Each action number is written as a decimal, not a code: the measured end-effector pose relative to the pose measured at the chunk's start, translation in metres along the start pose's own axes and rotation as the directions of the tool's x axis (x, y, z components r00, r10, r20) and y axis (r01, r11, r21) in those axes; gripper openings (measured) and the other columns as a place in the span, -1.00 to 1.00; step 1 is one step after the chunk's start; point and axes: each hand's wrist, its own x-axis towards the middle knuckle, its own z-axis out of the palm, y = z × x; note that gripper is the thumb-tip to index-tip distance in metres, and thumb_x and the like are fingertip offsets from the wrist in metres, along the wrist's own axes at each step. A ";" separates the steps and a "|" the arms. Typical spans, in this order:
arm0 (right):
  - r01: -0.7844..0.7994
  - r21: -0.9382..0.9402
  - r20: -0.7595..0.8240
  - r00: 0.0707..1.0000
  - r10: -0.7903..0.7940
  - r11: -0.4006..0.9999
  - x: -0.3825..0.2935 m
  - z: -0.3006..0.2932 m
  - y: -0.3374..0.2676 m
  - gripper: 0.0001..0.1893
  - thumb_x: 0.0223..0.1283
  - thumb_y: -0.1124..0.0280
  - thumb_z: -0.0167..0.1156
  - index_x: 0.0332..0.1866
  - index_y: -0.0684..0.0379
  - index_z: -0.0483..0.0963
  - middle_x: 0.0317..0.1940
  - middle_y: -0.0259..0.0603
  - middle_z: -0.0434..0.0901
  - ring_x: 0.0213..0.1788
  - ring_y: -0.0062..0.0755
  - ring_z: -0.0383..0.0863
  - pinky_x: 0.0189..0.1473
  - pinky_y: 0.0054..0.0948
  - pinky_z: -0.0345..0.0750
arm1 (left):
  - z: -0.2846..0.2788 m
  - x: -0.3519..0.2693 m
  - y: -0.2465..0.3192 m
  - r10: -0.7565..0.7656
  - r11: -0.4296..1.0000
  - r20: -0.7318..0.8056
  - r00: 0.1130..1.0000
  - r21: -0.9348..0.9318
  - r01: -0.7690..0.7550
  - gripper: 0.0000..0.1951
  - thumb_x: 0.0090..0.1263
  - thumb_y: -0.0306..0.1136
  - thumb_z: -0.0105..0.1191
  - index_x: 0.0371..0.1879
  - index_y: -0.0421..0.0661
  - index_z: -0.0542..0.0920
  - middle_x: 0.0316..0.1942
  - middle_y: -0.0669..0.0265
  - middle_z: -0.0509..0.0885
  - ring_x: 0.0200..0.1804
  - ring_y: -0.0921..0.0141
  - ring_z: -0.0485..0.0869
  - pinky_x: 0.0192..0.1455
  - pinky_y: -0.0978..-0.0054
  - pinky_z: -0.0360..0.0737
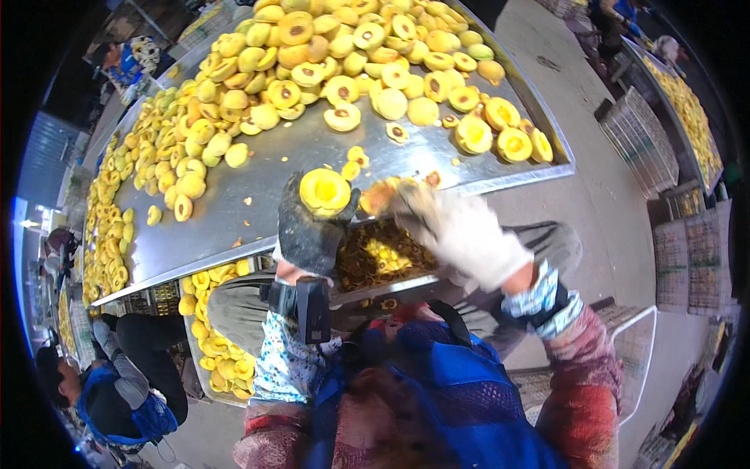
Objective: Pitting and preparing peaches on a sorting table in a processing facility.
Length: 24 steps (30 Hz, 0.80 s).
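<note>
My left hand, in a dark glove, holds a hollowed yellow peach half with its cut face up, over the front edge of the steel table. To its right is my right hand in a whitish glove, blurred; its fingers are near a brownish, blurred fruit piece, and whether they grip it or a tool is not clear. Small fruit scraps lie just beyond my hands. Several hollowed halves stand at the table's right corner. Below my hands, a container holds pits and yellow pieces.
Halved peaches, many with pits, are heaped across the table. A crate of yellow halves stands by my left knee. A co-worker sits at lower left. White plastic crates and another fruit-laden table are on the right.
</note>
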 end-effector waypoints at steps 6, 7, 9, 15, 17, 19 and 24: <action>-0.327 0.049 0.615 0.754 0.229 0.944 -0.032 0.084 0.006 -0.62 0.44 0.10 0.12 0.05 0.23 0.50 -0.22 0.18 0.72 -0.11 0.22 0.73 -0.01 0.07 0.60 | -0.094 -0.048 -0.017 -0.129 0.992 -0.220 0.967 -0.027 0.126 -0.44 0.40 -0.49 0.32 0.31 -0.36 0.37 0.07 0.16 0.71 0.18 0.34 0.67 0.28 0.35 0.59; -0.373 -0.024 0.706 0.651 0.279 0.928 -0.029 0.092 0.014 -0.59 0.45 0.06 0.14 0.09 0.23 0.50 -0.22 0.23 0.72 -0.05 0.27 0.71 0.01 0.10 0.59 | -0.111 -0.057 -0.020 -0.173 0.985 -0.262 0.950 -0.020 0.174 -0.47 0.40 -0.51 0.32 0.28 -0.33 0.38 0.07 0.15 0.71 0.13 0.34 0.69 0.24 0.36 0.61; -0.419 -0.018 0.684 0.657 0.316 0.908 -0.023 0.103 0.020 -0.58 0.44 0.05 0.14 0.03 0.27 0.52 -0.17 0.27 0.71 0.00 0.31 0.68 0.06 0.08 0.57 | -0.142 -0.075 -0.029 -0.232 0.971 -0.329 0.915 -0.135 0.197 -0.49 0.38 -0.55 0.34 0.24 -0.27 0.39 0.05 0.16 0.70 0.02 0.37 0.72 0.15 0.39 0.65; -0.375 0.079 0.540 0.795 0.276 0.924 -0.013 0.113 0.009 -0.58 0.46 0.08 0.11 0.18 0.21 0.45 -0.17 0.24 0.73 0.02 0.23 0.71 0.15 0.02 0.57 | -0.191 -0.125 -0.067 -0.292 0.929 -0.378 0.879 0.106 0.355 -0.27 0.24 -0.45 0.48 0.35 -0.35 0.37 0.19 0.05 0.59 0.19 0.23 0.63 0.32 0.35 0.57; -0.190 -0.178 0.779 0.573 0.256 0.966 -0.007 0.117 0.012 -0.59 0.46 0.09 0.11 0.17 0.21 0.48 -0.14 0.25 0.73 0.05 0.21 0.71 0.18 -0.01 0.57 | -0.194 -0.140 -0.084 -0.337 0.911 -0.411 0.847 0.084 0.404 -0.29 0.20 -0.48 0.52 0.30 -0.34 0.42 0.22 0.07 0.58 0.19 0.25 0.63 0.31 0.33 0.58; -0.248 -0.119 0.756 0.605 0.250 0.961 -0.008 0.117 0.015 -0.59 0.45 0.09 0.10 0.15 0.20 0.50 -0.11 0.24 0.72 0.07 0.20 0.71 0.14 0.00 0.58 | -0.198 -0.153 -0.103 -0.256 0.964 -0.479 0.840 -0.062 0.258 -0.29 0.20 -0.50 0.52 0.31 -0.32 0.42 0.23 0.09 0.57 0.20 0.26 0.62 0.31 0.31 0.58; -0.412 0.073 0.644 0.715 0.272 0.908 -0.023 0.084 0.015 -0.58 0.44 0.07 0.11 0.14 0.21 0.47 -0.15 0.23 0.72 -0.04 0.24 0.71 0.03 0.07 0.58 | -0.270 -0.203 -0.105 -0.443 0.892 -0.383 0.811 -0.093 0.443 -0.34 0.25 -0.62 0.33 0.38 -0.18 0.43 0.36 0.11 0.51 0.36 0.22 0.53 0.41 0.25 0.53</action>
